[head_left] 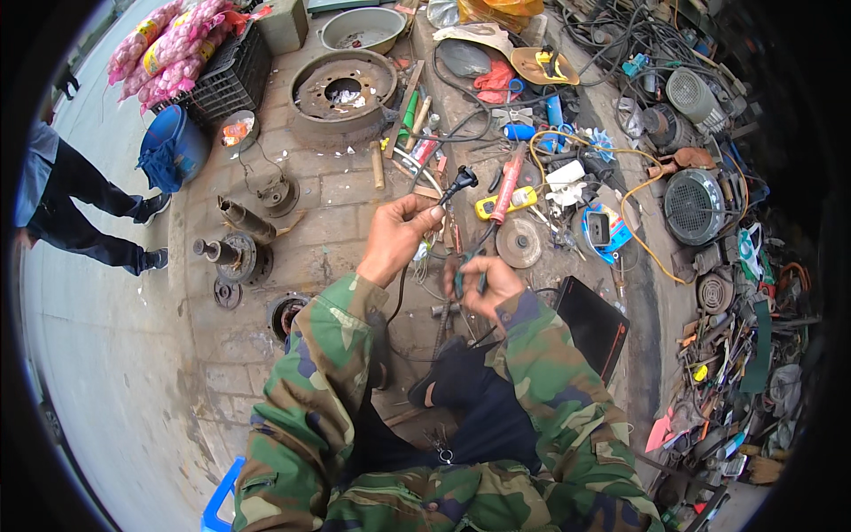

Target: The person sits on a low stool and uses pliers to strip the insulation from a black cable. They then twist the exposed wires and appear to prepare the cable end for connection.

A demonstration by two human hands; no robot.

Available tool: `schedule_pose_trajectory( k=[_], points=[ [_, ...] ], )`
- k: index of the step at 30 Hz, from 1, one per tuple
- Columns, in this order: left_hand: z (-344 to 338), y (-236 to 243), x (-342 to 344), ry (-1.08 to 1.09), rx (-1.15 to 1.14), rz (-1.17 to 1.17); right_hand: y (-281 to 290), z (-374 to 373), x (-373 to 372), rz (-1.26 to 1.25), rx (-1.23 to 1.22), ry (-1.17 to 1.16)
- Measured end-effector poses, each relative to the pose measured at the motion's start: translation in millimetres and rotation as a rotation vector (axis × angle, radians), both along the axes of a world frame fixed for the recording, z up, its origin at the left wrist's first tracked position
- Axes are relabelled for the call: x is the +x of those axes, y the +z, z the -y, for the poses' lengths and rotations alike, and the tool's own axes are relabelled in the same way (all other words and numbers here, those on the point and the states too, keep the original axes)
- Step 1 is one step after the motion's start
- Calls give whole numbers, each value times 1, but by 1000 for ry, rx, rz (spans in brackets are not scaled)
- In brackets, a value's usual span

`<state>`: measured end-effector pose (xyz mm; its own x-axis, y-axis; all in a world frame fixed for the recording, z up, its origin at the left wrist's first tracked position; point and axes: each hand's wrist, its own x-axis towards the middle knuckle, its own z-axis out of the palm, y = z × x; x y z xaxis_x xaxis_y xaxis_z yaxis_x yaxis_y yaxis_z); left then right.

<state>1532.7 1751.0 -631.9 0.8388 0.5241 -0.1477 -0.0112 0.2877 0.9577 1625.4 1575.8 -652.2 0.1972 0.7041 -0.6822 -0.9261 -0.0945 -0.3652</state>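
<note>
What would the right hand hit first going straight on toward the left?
Probably the black cable hanging below the left hand, across from the right hand. Depth is unclear in this one view; it might pass over or under.

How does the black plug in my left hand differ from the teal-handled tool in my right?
The black plug sticks out clear above the left hand, while the teal-handled tool is partly covered by the right hand. The plug looks black; the tool shows teal on its handles. The plug is fairly sharp, but the tool is blurred, so its exact kind can't be told. Both are held, one in each hand.
</note>
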Motion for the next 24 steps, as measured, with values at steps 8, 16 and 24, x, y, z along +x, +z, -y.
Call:
schedule_pose_trajectory(
  k=[8, 16, 24],
  points=[
    [-13, -5, -3, 19, 21, 2, -5, 3, 1, 943, -66, 284],
    [-14, -3, -5, 47, 61, -32, -19, -6, 11, 1093, -167, 378],
    [-14, -2, -3, 45, 112, -36, -8, -16, 10, 1080, -119, 376]
  ],
)
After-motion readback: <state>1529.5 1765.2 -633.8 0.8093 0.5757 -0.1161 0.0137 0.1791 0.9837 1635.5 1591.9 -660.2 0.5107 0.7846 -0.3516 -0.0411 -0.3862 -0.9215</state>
